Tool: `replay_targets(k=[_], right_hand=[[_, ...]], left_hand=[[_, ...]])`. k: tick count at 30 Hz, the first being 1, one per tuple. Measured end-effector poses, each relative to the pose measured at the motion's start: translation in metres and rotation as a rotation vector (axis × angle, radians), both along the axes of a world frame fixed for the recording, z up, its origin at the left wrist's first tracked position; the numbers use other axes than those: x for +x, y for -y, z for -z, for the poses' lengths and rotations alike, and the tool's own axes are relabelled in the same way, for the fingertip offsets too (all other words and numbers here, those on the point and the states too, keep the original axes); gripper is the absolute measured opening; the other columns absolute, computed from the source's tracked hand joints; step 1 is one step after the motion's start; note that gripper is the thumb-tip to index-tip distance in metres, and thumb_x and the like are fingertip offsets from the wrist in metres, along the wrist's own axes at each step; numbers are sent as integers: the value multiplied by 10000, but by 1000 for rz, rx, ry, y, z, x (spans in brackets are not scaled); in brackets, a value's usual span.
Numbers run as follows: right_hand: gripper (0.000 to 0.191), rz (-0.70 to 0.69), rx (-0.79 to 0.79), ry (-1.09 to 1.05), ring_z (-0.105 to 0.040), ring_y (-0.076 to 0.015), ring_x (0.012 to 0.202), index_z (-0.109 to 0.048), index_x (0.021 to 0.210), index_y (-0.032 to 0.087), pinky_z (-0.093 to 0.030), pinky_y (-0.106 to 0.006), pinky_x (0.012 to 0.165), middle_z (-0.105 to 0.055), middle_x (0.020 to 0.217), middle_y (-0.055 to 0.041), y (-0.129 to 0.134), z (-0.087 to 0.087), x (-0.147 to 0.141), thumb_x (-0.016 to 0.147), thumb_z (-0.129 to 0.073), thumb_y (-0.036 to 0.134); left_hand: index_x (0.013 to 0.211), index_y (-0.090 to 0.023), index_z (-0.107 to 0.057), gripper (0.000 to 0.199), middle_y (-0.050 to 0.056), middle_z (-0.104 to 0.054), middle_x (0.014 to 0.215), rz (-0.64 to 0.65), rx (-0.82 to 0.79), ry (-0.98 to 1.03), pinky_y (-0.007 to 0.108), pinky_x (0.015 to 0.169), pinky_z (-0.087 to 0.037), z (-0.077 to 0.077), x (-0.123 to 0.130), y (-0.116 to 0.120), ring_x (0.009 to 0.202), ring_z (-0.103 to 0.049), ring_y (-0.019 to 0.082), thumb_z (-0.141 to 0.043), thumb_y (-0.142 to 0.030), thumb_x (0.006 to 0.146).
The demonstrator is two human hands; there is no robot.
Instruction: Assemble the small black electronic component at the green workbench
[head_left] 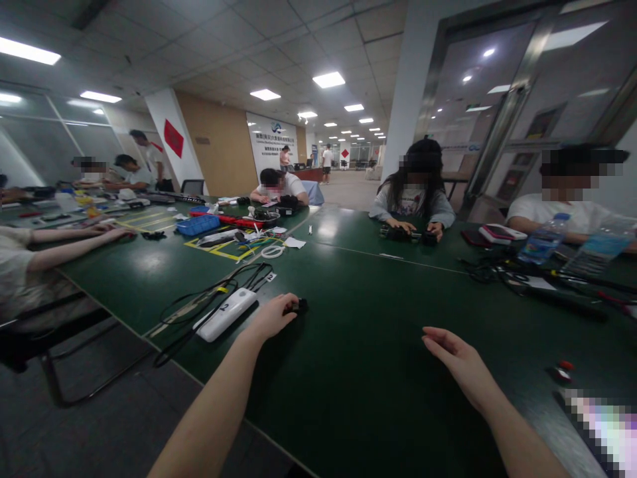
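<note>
Editor: What is the person at the green counter (358,358) holding?

Reporter: The left hand (275,317) closes its thumb and fingers on a small black object (301,305), just right of the white box (226,315) marked "2." The fingers cover part of the piece, and whether it is lifted or resting on the surface cannot be told.

Editor: And the right hand (456,358)?

Reporter: Well to the right of the white box, loosely curled, the thumb close beneath the fingers with only a narrow gap. Contact with the counter is unclear.

Editor: What surrounds the box?

Reporter: Black cables (203,292) loop along its left side and past its far end, where a white tag (271,277) also reads "2." Beyond the box lie a coiled white cable (273,256) and, farther off, a blue basket (198,226). A small red-and-black item (564,370) sits far to the box's right.

Editor: Others in the frame?

Reporter: A co-worker (413,199) in a light-sleeved top, seated beyond the box and to its right, has both hands on a dark object (415,236). Farther right of the box stands a clear bottle (545,239) with a blue cap.
</note>
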State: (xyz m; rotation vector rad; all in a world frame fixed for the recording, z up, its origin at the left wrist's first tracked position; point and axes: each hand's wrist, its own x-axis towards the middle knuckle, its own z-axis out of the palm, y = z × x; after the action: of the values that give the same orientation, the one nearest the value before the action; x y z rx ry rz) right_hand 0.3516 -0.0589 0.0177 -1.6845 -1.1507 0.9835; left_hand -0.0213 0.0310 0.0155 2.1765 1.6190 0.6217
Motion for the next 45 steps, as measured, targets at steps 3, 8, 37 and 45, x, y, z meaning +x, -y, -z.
replay_targets(k=[3, 8, 37, 45], right_hand=[[372, -2, 6, -9, -551, -271, 987, -598, 922, 235, -428, -379, 853, -651, 967, -55, 1, -2, -2, 596, -597, 415], [392, 5, -10, -1, -547, -273, 988, -598, 938, 226, -429, -382, 846, -642, 996, -60, 0, 0, 0, 595, -591, 417], [356, -89, 61, -52, -541, -224, 985, -582, 995, 234, -426, -343, 827, -616, 1014, -35, -3, 17, 13, 670, -575, 378], [340, -67, 116, -77, -555, -216, 964, -572, 995, 218, -425, -344, 828, -621, 983, -43, -1, 14, 9, 676, -564, 335]], left_hand=[[953, -237, -598, 276, 30, -559, 1020, 49, 41, 22, 266, 863, -374, 1, -2, -2, 915, -522, 164, -494, -227, 698], [996, -233, -612, 321, 38, -562, 1039, 45, 26, 4, 267, 868, -380, 2, -4, -7, 902, -535, 167, -486, -208, 701], [1018, -280, -569, 316, 1, -592, 1035, 115, 97, -274, 291, 841, -357, 0, 47, -4, 967, -513, 171, -419, -171, 763], [1057, -306, -506, 317, -17, -567, 1073, 472, 74, -196, 373, 889, -299, -1, 169, 26, 1002, -473, 178, -413, -174, 784]])
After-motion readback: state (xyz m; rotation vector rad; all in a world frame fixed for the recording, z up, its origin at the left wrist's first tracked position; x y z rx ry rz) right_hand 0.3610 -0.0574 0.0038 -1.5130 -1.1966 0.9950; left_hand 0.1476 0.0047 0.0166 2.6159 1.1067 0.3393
